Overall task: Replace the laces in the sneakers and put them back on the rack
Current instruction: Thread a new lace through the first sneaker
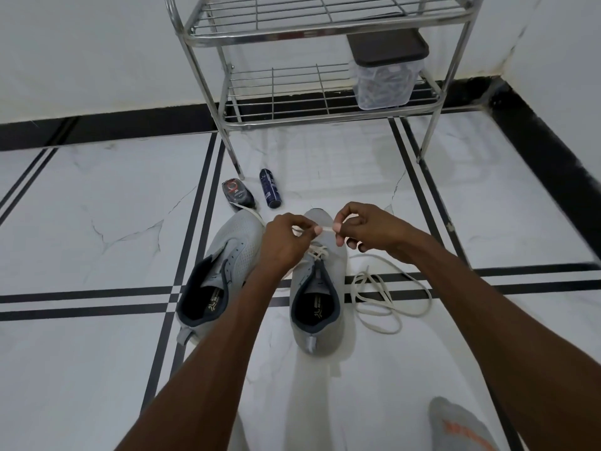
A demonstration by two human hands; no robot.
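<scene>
My left hand (286, 240) and right hand (364, 231) both pinch the cream lace (326, 228) taut between curled fingers, just above the toe of the right sneaker (317, 304). That sneaker stands on the tiled floor (97, 239) in front of the metal rack (325, 76), the unlaced left sneaker (218, 275) beside it, loose lace coiled to its right

head view – looks forward and down, seemingly close above floor (97, 222)
</scene>
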